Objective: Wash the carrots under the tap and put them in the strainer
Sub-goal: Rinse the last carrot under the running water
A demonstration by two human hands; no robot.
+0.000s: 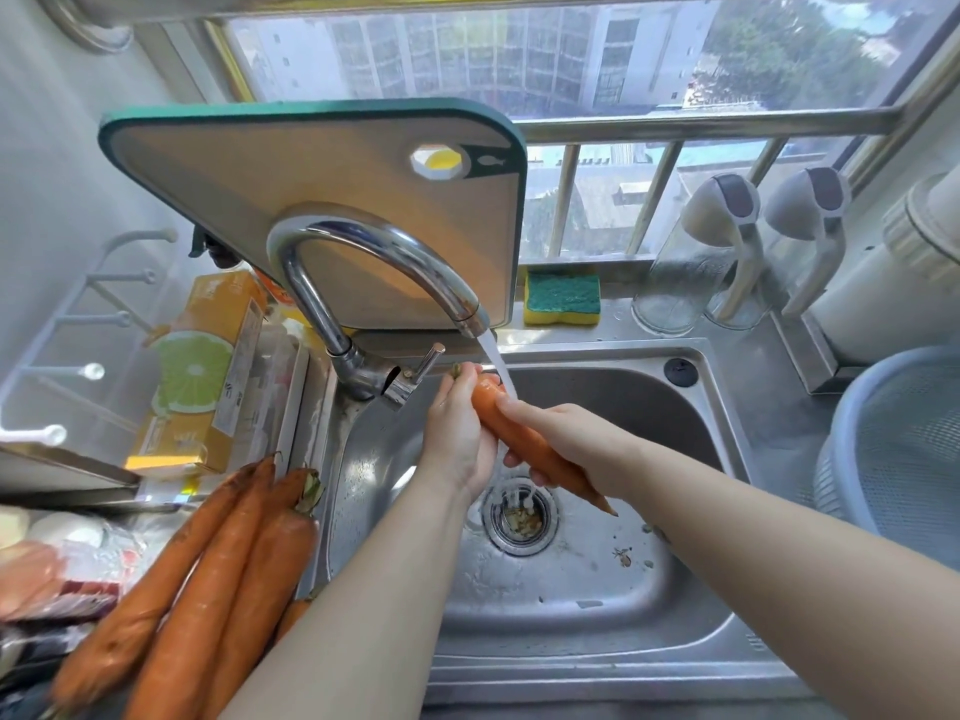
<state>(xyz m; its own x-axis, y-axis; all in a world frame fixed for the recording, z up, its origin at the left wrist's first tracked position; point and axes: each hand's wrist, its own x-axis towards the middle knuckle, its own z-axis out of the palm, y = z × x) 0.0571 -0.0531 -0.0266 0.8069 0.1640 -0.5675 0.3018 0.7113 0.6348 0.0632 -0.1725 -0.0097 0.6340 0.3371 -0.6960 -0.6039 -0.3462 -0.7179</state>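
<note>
Steel sink (597, 615) and tap (314, 311) below window (571, 54)

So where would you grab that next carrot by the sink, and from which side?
Probably the carrot nearest the sink by its thick stalk end, from above. That end lies bare beside the sink rim, pointing away; the thin end runs out of view. The left hand and right hand grip the carrot under the tap.
</note>
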